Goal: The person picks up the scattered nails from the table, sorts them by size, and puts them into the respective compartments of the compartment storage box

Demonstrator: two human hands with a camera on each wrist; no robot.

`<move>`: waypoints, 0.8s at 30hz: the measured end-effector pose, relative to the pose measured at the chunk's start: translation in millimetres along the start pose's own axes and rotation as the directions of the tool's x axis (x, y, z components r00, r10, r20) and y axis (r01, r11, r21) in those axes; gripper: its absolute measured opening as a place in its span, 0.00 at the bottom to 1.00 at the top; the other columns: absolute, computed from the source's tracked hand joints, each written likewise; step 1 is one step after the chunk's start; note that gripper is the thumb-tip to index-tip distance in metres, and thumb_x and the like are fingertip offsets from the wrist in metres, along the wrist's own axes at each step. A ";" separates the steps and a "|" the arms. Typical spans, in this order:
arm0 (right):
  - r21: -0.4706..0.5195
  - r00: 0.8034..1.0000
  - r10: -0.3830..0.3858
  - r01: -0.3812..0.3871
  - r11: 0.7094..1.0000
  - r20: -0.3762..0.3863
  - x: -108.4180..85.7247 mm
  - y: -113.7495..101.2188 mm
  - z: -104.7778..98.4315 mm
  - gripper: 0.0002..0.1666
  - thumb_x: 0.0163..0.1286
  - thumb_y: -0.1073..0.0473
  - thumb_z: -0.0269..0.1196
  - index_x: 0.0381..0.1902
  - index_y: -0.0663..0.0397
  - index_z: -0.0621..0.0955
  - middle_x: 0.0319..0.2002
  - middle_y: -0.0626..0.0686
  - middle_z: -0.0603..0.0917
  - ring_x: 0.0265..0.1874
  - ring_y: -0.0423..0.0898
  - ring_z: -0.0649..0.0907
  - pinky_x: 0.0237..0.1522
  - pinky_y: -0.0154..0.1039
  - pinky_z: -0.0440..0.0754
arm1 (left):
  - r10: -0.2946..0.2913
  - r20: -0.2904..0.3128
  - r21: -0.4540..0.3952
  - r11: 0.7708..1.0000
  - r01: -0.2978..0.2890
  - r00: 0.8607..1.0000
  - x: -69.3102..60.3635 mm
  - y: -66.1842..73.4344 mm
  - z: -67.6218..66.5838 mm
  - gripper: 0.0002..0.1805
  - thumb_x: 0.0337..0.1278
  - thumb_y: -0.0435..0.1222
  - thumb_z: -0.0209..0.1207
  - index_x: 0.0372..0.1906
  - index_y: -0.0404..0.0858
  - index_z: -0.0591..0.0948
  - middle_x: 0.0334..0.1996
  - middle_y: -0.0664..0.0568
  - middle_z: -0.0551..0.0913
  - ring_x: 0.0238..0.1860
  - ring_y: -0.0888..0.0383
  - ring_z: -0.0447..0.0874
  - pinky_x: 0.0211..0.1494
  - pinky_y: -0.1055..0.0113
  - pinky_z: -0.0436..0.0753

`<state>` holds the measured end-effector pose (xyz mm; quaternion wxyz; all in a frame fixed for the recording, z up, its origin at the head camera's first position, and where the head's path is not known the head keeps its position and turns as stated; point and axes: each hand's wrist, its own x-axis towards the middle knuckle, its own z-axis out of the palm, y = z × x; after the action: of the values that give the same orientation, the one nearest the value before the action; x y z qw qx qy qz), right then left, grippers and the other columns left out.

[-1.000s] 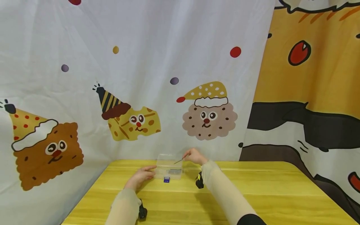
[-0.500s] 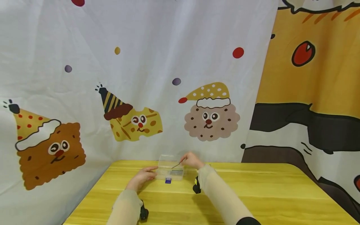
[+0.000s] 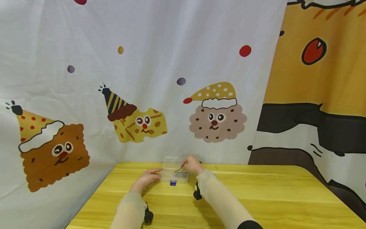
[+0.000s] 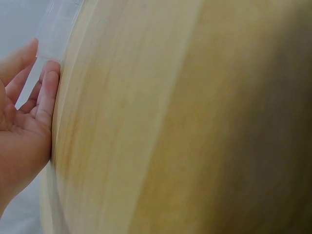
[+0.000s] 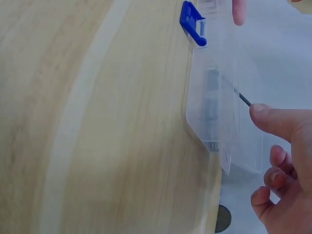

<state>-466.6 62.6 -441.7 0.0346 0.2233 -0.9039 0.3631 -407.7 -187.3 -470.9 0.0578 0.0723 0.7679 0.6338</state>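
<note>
Left hand: the bare left hand (image 3: 146,180) has its fingers stretched out fairly straight, the tips touching the left end of the box.
Right hand: the bare right hand (image 3: 192,164) pinches a thin, dark, straight rod (image 5: 244,99) near its upper end, the thumb pressed against it.
Rod: it slants down and leftward, its lower end over the box; whether it touches the inside, I cannot tell.
Box: a clear plastic rectangular box (image 3: 182,180) lies on the yellow wood-grain table (image 3: 228,203) near its far edge, between the hands.
Lid: the clear hinged lid (image 3: 170,162) stands raised at the back.
Latch: a blue plastic clasp (image 5: 193,25) hangs at the front.
Contents: slim dark pieces (image 3: 181,174) lie in the right part.
</note>
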 end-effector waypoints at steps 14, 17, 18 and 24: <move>0.002 1.000 -0.009 0.009 1.000 0.019 -13.0 12.1 -13.5 0.07 0.59 0.71 0.65 0.36 0.65 0.87 0.39 0.57 0.86 0.25 0.42 0.74 0.26 0.35 0.72 | -0.010 0.011 -0.011 1.000 0.010 1.000 3.3 -8.8 7.1 0.26 0.63 0.26 0.56 0.65 0.25 0.70 0.63 0.29 0.68 0.52 0.48 0.77 0.57 0.54 0.76; 0.021 1.000 -0.006 0.006 1.000 0.015 -14.7 14.8 -22.6 0.08 0.62 0.70 0.64 0.38 0.66 0.87 0.40 0.57 0.85 0.28 0.44 0.75 0.28 0.37 0.74 | -0.009 0.013 -0.017 1.000 0.009 1.000 4.4 -9.7 6.0 0.26 0.63 0.26 0.57 0.65 0.25 0.69 0.63 0.28 0.68 0.52 0.48 0.78 0.56 0.55 0.77; 0.030 1.000 0.001 -0.001 1.000 0.011 -15.2 14.9 -26.3 0.07 0.62 0.69 0.64 0.38 0.65 0.87 0.40 0.56 0.85 0.29 0.45 0.76 0.30 0.38 0.75 | -0.008 0.013 -0.020 1.000 0.009 1.000 4.5 -9.4 5.5 0.26 0.62 0.26 0.57 0.65 0.25 0.69 0.63 0.28 0.68 0.52 0.48 0.77 0.56 0.55 0.77; 0.071 0.999 0.000 0.002 0.998 -0.036 -18.7 13.0 -48.6 0.08 0.63 0.68 0.64 0.39 0.66 0.86 0.44 0.58 0.83 0.41 0.52 0.79 0.42 0.48 0.78 | -0.007 -0.004 -0.007 1.000 0.007 1.000 3.9 -4.9 0.1 0.26 0.63 0.26 0.56 0.66 0.25 0.69 0.63 0.28 0.67 0.52 0.46 0.77 0.57 0.54 0.76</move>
<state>-460.2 110.6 -418.5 0.0430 0.2183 -0.8897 0.3987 -411.7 -187.4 -475.7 0.0588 0.0682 0.7662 0.6363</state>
